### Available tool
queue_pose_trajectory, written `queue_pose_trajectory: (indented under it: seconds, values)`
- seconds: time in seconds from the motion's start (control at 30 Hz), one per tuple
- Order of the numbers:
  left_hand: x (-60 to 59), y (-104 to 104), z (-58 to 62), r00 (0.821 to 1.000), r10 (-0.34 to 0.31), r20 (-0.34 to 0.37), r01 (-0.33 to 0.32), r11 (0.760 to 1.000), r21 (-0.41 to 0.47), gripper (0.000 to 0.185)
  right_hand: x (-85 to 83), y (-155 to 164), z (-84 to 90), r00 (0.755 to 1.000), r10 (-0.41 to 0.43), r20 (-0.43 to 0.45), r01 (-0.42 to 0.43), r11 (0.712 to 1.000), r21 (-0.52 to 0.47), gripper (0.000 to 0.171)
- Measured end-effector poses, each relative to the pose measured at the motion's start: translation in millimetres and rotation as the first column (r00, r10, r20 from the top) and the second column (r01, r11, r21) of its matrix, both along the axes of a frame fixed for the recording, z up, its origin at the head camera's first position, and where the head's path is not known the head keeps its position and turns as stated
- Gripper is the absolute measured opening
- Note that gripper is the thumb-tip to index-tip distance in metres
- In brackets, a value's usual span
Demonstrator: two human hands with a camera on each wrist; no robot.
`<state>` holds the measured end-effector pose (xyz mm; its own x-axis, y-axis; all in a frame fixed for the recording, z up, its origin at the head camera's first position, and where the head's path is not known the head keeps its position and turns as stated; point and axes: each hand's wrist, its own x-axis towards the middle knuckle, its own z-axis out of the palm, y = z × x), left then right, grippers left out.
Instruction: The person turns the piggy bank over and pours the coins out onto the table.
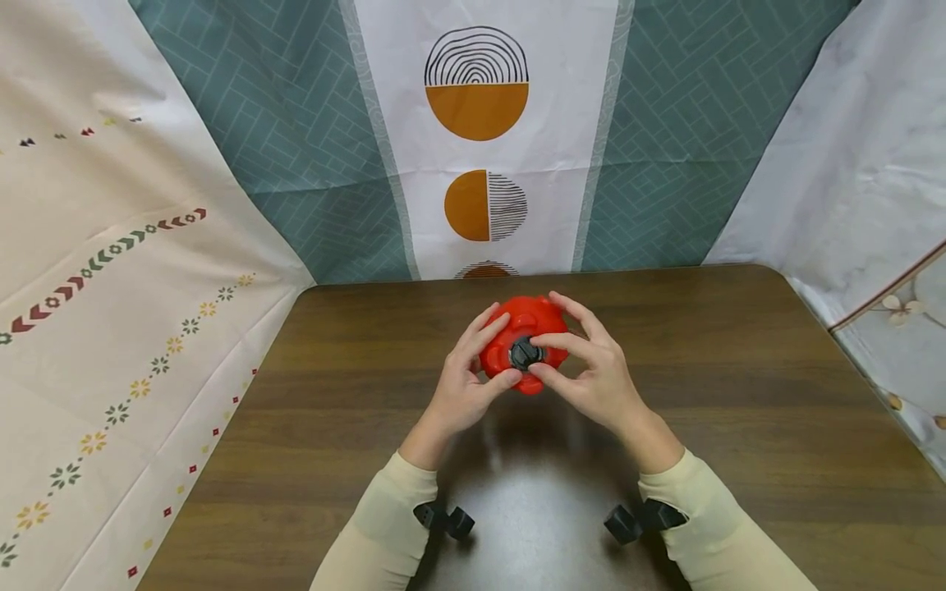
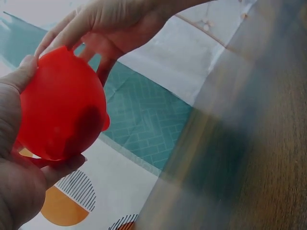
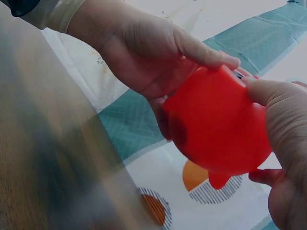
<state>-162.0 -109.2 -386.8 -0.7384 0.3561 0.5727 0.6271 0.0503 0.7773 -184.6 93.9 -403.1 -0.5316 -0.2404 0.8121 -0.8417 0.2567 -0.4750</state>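
Observation:
A glossy red, ball-like thing [image 1: 523, 309] with small rounded bumps is held up over the far part of the table. Set in its upward side is a dark round knob [image 1: 523, 353]. My left hand [image 1: 467, 379] grips the left side, thumb near the knob and fingers spread over the red shell. With thumb and index finger, my right hand [image 1: 597, 373] pinches at the knob, while another finger reaches along the far right edge. Both wrist views show the smooth rounded underside of the red thing [image 2: 62, 103]; the knob's face is mostly hidden there.
The brown wooden table [image 1: 332, 460] spreads below both arms, with a bright reflection near its front. A teal and white patterned cloth [image 1: 318, 123] hangs behind the far edge. Pale patterned cloths hang at the left [image 1: 111, 271] and right [image 1: 857, 164]. Dark cameras sit on both wrists.

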Motion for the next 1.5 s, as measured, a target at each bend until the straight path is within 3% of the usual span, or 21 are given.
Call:
queue_pose_trajectory:
  seconds: [0.2, 0.73, 1.5]
  values:
    - [0.4, 0.5, 1.0, 1.0, -0.006, -0.029, 0.005, 0.999, -0.035, 0.065, 3.4, 0.1, 3.6, 1.0, 0.019, 0.007, -0.019, 0.999, 0.035, 0.032]
    - [1.3, 1.2, -0.5, 0.999, -0.015, 0.035, 0.017, 0.999, -0.032, 0.062, 5.2, -1.8, 2.1, 0.998, -0.033, 0.054, 0.029, 0.997, 0.067, 0.018]
    - [4.7, 3.3, 2.0, 0.997, 0.009, 0.073, -0.006, 0.999, -0.052, 0.061, 8.0, -4.5, -0.3, 0.994, -0.031, 0.101, 0.027, 0.999, 0.034, 0.019]
